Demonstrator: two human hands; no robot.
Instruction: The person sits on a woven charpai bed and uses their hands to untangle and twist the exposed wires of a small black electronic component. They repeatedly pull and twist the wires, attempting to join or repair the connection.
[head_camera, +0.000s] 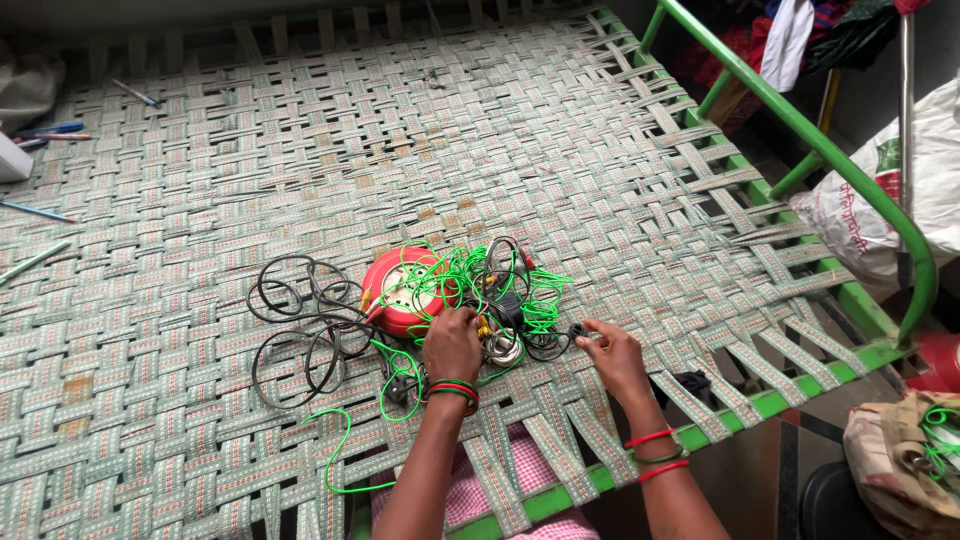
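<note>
A tangle of bright green wire (470, 275) and black cable (300, 335) lies on a woven-strap cot (420, 130), piled over a round red cable reel (400, 290). My left hand (452, 343) rests on the tangle beside the reel, its fingers closed on strands of green wire. My right hand (612, 358) pinches a small dark plug end (580, 332) at the tangle's right edge. Both wrists wear red and green bangles. A metal ring-shaped part (503, 347) sits between the hands.
The cot's green metal frame (800, 130) runs along the right and near edges. Pens and sticks (50, 135) lie at the far left. A white plastic bag (890, 200) stands right of the cot, a brown bag with green wire (915, 450) lower right.
</note>
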